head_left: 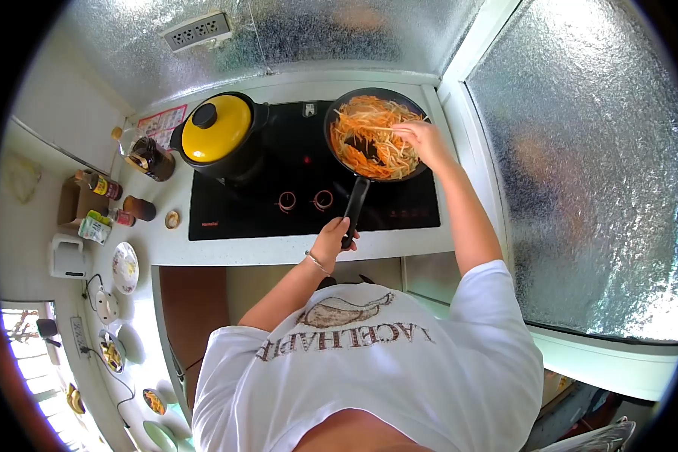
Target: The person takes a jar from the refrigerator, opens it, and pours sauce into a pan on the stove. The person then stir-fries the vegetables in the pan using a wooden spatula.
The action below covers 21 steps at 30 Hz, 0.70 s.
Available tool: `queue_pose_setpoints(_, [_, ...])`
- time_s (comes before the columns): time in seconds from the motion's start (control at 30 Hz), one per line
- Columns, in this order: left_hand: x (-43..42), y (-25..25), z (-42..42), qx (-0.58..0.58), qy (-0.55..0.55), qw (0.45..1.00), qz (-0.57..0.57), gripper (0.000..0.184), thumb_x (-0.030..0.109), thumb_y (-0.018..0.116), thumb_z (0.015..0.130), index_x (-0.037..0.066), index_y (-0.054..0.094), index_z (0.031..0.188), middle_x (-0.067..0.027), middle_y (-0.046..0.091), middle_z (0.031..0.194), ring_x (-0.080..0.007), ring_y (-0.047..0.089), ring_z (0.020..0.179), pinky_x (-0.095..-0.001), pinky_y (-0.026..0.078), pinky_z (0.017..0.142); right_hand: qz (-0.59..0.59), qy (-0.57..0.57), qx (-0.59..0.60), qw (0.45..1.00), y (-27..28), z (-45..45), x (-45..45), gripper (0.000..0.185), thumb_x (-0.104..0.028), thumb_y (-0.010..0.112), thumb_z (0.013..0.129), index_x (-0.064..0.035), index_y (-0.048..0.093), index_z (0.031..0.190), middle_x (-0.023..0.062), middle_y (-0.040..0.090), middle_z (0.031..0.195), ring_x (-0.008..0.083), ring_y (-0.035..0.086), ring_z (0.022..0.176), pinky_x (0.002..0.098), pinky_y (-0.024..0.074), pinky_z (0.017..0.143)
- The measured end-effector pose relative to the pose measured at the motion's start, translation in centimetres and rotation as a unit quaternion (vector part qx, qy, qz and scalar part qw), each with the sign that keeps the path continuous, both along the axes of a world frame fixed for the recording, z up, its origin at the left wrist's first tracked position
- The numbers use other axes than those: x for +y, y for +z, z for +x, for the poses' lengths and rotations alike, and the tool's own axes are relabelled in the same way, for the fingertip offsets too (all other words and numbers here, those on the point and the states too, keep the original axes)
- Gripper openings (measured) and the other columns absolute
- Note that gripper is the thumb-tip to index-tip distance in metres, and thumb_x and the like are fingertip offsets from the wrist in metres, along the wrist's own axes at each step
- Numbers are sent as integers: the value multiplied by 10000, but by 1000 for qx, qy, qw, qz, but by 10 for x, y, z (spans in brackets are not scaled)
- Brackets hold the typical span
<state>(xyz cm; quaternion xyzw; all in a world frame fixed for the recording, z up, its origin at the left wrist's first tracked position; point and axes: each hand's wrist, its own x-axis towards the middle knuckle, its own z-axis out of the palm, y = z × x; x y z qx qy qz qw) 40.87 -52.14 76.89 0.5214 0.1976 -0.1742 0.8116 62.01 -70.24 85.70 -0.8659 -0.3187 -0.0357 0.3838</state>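
A black frying pan [331, 113] sits on the right side of the black induction hob [279, 166]. Shredded orange and pale vegetables [384, 151] ring its inside, leaving a dark patch of pan bottom near the middle. My left hand [331, 241] is closed round the end of the pan's black handle [358, 198]. Over the pan's right side, my right hand [423, 142] grips pale wooden chopsticks [381, 128], which point left into the shreds. Their tips are hard to make out among the food.
A black pot with a yellow lid [217, 128] stands on the hob's left. Further left on the counter are a dark-filled bottle [152, 160], a brown jar [139, 209] and a patterned plate [125, 268]. A frosted glass panel [580, 166] borders the right side.
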Motion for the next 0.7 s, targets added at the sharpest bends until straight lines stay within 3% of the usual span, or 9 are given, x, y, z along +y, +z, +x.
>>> queue_pose_setpoints(0.13, [2, -1, 1, -8, 7, 1000, -13, 253, 273, 406, 934, 43, 490, 873, -62, 565, 743, -143, 525, 541, -265, 428, 568, 38, -78, 23, 996, 14, 3, -20, 204, -170, 592, 818, -31, 643, 959, 139, 645, 928, 273, 623, 799, 317, 477, 712])
queue_pose_setpoints(0.27, [0, 2, 1, 0, -1, 1000, 2, 263, 258, 407, 933, 16, 508, 954, -75, 546, 759, -160, 508, 589, -267, 430, 585, -57, -73, -54, 994, -23, 11, -20, 211, -169, 597, 814, -27, 638, 965, 144, 640, 917, 269, 616, 817, 332, 473, 721])
queue_pose_setpoints(0.33, [-1, 4, 1, 8, 11, 1000, -10, 262, 253, 400, 935, 15, 506, 964, -73, 544, 762, -155, 504, 587, -265, 429, 586, -45, -59, -36, 997, -21, 3, -20, 219, -175, 603, 809, -28, 639, 967, 141, 642, 913, 277, 611, 825, 346, 470, 729])
queue_pose_setpoints(0.4, [-1, 8, 0, 6, 7, 1000, 0, 263, 253, 399, 936, 15, 506, 967, -72, 542, 763, -155, 502, 586, -264, 429, 588, -75, 17, 19, 997, 1, -12, -23, 207, -166, 599, 810, -32, 645, 962, 143, 643, 923, 270, 615, 818, 340, 472, 731])
queue_pose_setpoints(0.53, [-2, 6, 1, 3, 1, 1000, 4, 267, 255, 396, 937, 14, 506, 974, -70, 538, 764, -153, 501, 587, -263, 430, 597, -111, 25, 79, 990, 66, -30, -47, 192, -142, 582, 822, -20, 648, 955, 151, 646, 904, 246, 620, 801, 323, 471, 725])
queue_pose_setpoints(0.57, [-2, 6, 2, 3, 3, 1000, 3, 267, 255, 396, 937, 14, 506, 974, -70, 538, 764, -153, 501, 587, -263, 430, 597, -133, 26, 145, 980, 71, -31, -50, 201, -150, 581, 825, -17, 644, 963, 147, 648, 904, 260, 619, 799, 324, 474, 727])
queue_pose_setpoints(0.7, [-4, 6, 1, 1, 2, 1000, 2, 270, 260, 396, 937, 16, 506, 971, -70, 538, 769, -151, 500, 598, -261, 430, 603, -101, 35, 35, 994, 25, -13, -40, 211, -156, 568, 842, -25, 633, 994, 124, 656, 925, 230, 626, 804, 303, 480, 728])
